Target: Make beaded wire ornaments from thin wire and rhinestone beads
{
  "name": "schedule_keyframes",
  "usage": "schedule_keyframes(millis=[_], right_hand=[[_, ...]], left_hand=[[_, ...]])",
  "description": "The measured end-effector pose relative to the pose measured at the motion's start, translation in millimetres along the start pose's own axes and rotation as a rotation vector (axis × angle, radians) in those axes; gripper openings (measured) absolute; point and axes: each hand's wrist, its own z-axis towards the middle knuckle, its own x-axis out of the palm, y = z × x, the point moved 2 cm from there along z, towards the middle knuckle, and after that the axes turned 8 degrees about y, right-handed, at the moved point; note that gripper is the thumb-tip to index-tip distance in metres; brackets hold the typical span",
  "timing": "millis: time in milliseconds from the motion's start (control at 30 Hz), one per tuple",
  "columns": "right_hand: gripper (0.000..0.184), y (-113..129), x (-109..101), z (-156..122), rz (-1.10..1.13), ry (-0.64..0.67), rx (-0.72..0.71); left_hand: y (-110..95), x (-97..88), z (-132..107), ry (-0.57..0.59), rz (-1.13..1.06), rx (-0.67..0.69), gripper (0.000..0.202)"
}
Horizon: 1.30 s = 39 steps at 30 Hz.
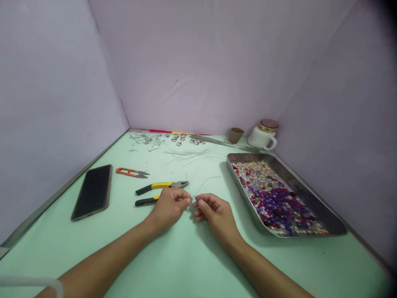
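Note:
My left hand (170,207) and my right hand (214,212) meet over the pale green table (186,256), fingertips almost touching. Both are pinched on a thin metal wire (204,181) that curves up and away to the right from between them. Just behind my left hand lie yellow-and-black pliers (155,187), partly covered by the hand. A metal tray (310,194) holding many purple, red and pale beads sits to the right of my right hand.
A black phone (93,191) lies at the left, with orange thread snips (130,172) beside it. Loose wires (192,154) and small beaded pieces (186,139) lie at the back. A white lidded mug (263,135) and a small brown cup (235,135) stand in the back right corner.

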Motion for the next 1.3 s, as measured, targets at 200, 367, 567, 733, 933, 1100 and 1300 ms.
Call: schedule_keyframes(millis=[200,367,567,733,933,1100,1300], right_hand=[[0.027,-4.8,-0.7,0.5,-0.027,0.016,-0.017],[0.025,-4.2,0.4,0.7,-0.051,0.028,-0.029],[0.027,-4.0,2.6,1.3,-0.067,0.034,-0.051],[0.029,-4.6,4.2,2.8,-0.058,0.042,-0.076],[0.030,-4.2,5.7,2.3,-0.063,0.042,-0.108],[0.031,-4.7,6.2,3.7,-0.017,0.032,-0.107],[0.027,-4.3,6.8,3.7,0.010,0.028,-0.088]], left_hand=[[5.0,4.0,0.8,0.001,-0.017,0.015,0.016],[5.8,5.6,-0.1,-0.014,-0.013,0.038,0.015],[2.2,6.7,-0.3,-0.024,-0.008,0.063,0.014],[3.9,7.6,0.2,-0.037,-0.005,0.087,0.014],[-1.1,7.5,-1.4,-0.055,0.022,0.114,0.015],[-4.3,7.8,-1.7,-0.053,0.071,0.150,0.018],[-4.2,8.3,-0.4,-0.043,0.133,0.157,0.021]])
